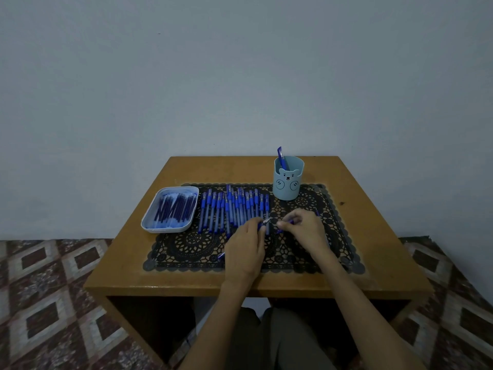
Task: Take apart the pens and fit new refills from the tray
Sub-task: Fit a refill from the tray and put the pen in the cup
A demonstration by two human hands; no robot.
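Note:
A row of several blue pens (232, 209) lies on a black lace mat (186, 247) in the middle of a small wooden table. At the left stands a white tray (149, 222) of dark blue refills (174, 208). My left hand (246, 249) grips a blue pen part whose silvery tip (267, 221) points right. My right hand (304, 228) pinches another small blue pen piece (286, 222) just right of that tip. The two pieces are close together, a little above the mat. A blue end (221, 256) sticks out under my left hand.
A pale blue bear-faced cup (287, 182) stands at the back right of the mat with one blue pen (281, 157) in it. The wooden table (133, 268) ends close to my knees. A patterned floor lies on both sides, a plain wall behind.

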